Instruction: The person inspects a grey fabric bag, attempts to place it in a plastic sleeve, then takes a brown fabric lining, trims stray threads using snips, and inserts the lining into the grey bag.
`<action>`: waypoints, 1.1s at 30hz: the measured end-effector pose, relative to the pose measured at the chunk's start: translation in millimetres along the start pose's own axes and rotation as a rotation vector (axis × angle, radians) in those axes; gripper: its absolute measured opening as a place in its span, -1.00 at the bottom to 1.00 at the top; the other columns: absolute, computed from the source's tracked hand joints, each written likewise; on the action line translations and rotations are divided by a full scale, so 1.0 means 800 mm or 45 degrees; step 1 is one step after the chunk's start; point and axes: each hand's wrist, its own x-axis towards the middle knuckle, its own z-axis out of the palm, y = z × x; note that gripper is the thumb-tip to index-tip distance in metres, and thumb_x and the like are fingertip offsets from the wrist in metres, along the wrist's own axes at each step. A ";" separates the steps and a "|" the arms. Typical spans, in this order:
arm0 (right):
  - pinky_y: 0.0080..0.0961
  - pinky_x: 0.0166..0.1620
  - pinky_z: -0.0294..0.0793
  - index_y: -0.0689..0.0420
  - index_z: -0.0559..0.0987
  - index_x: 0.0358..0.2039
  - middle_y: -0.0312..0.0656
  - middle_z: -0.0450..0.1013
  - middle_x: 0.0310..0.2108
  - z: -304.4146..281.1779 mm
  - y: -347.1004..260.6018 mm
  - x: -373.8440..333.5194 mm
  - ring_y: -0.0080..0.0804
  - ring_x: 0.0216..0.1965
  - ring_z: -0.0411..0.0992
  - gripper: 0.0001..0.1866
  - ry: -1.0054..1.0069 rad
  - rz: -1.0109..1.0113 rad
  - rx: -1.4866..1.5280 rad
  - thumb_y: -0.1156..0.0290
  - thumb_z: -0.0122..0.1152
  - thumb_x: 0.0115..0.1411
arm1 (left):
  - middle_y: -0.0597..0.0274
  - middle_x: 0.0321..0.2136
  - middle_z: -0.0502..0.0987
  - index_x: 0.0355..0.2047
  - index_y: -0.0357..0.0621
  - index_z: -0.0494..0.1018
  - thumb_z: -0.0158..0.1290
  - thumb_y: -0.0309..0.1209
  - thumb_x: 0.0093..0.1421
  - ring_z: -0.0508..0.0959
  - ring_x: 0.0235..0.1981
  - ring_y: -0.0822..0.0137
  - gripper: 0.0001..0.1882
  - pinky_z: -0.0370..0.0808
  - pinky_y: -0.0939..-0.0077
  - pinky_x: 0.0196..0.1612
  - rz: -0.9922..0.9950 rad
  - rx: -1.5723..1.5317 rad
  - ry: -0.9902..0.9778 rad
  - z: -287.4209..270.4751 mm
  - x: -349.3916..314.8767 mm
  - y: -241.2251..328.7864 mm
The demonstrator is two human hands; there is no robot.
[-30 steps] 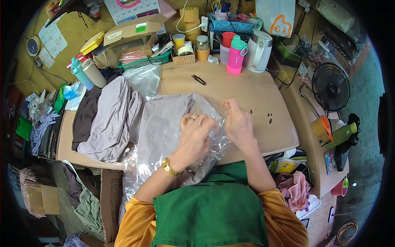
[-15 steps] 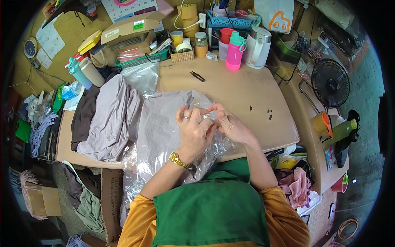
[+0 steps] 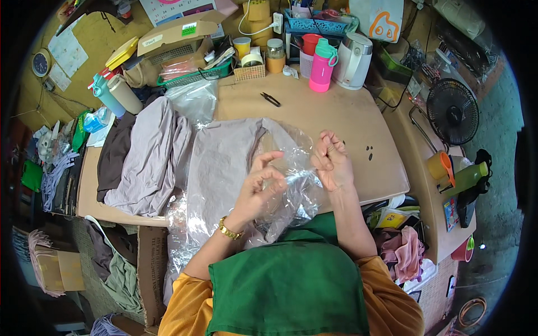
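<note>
A greyish-lilac garment (image 3: 218,162) lies on the table in front of me, partly inside a crinkled clear plastic bag (image 3: 300,193). My left hand (image 3: 260,187) is over the garment and bag, its thumb and fingers curved but apart, with nothing visible between them. To its right, my right hand (image 3: 333,162) is raised at the bag's right side, fingers curled closed. Shiny plastic reaches close to that hand; whatever its fingers hold, if anything, is hidden. Left of the bag lie another lilac garment (image 3: 148,162) and a dark brown one (image 3: 114,162).
Small black thread snips (image 3: 270,99) lie on the tabletop (image 3: 364,123) beyond the bag. Flat clear bags (image 3: 196,103) rest at the back left. Along the far edge stand a pink bottle (image 3: 322,70), a white kettle (image 3: 355,61) and a basket (image 3: 249,71). A black fan (image 3: 453,109) is at right.
My hands were together over the plastic and have separated. The right hand has moved right and its fingers have curled; the left has drawn slightly nearer me and its fingers have parted.
</note>
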 end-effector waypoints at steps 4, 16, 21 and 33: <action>-0.54 -0.53 0.37 0.18 0.53 -0.30 -0.24 0.50 -0.48 0.063 0.023 -0.021 -0.54 -0.61 0.41 -0.86 -0.170 -0.206 -1.802 0.53 0.27 0.11 | 0.19 -0.01 0.31 -0.41 -0.19 0.51 0.19 -0.46 0.11 0.32 -0.09 0.33 -0.91 0.27 0.42 0.00 0.095 0.505 0.011 -0.020 -0.004 0.016; -0.76 -0.46 0.31 0.31 0.59 -0.31 -0.38 0.43 -0.52 0.055 0.068 -0.025 -0.76 -0.48 0.32 -0.86 0.294 -0.435 -1.116 0.49 0.14 0.27 | 0.31 -0.46 0.40 -0.14 -0.32 0.53 0.21 -0.44 0.14 0.47 -0.58 0.55 -0.70 0.49 0.67 -0.53 0.021 0.179 0.209 0.033 -0.001 -0.013; -0.55 -0.38 0.39 0.28 0.60 -0.34 -0.23 0.47 -0.38 0.071 0.039 -0.021 -0.50 -0.44 0.41 -0.88 0.095 -0.531 -1.992 0.49 0.23 0.15 | 0.30 -0.48 0.42 -0.28 -0.32 0.58 0.17 -0.53 0.16 0.57 -0.52 0.49 -0.87 0.55 0.68 -0.48 -0.080 -0.022 0.268 0.015 -0.001 -0.031; -0.45 -0.37 0.43 0.21 0.47 -0.47 -0.18 0.46 -0.41 0.078 0.029 -0.025 -0.26 -0.45 0.44 -0.90 -0.278 -0.793 -2.493 0.54 0.24 0.06 | 0.16 -0.59 0.38 -0.35 -0.25 0.59 0.24 -0.54 -0.04 0.44 -0.60 0.32 -0.81 0.37 0.44 -0.56 0.369 1.051 0.140 0.025 0.010 0.002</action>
